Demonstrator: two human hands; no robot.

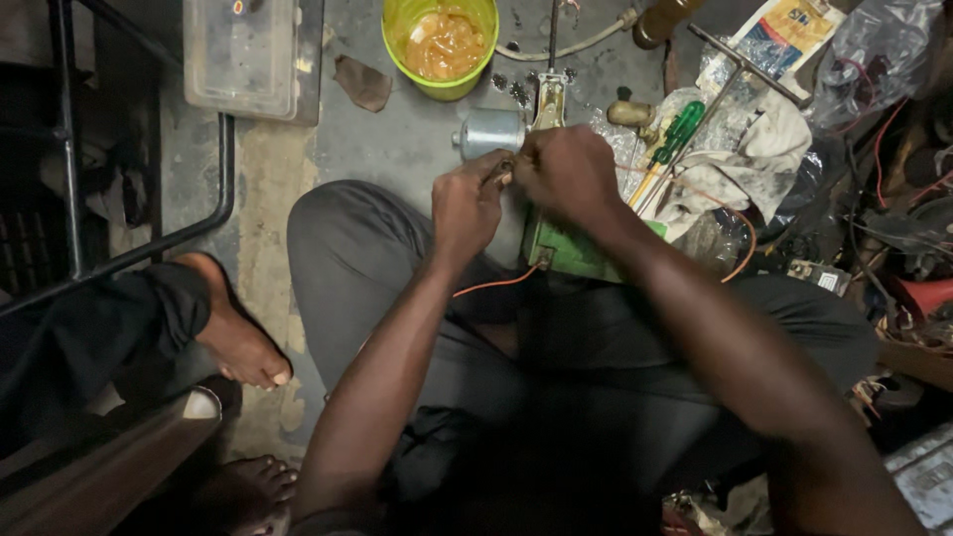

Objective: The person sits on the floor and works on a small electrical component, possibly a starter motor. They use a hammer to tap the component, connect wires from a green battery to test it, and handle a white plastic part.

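Dim feed on my end, light coming from twelve o'clock. The floor up there is lit best, and the yellow cup glows. Six o'clock drops into near black, my lap lost in shadow. Nine o'clock is murky too. The hands at centre look slightly soft; I can't make out fine detail. Clutter at three o'clock is dull, grainy.

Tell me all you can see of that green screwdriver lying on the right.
The green screwdriver has a translucent green handle that looks like plastic, with a yellowish section and thin metal shaft running down-left from it. It lies slanted on a crumpled whitish cloth and clear plastic wrap, handle end up and to the right. A long metal rod runs close beside it. Neither hand touches it; the right hand is the nearest.
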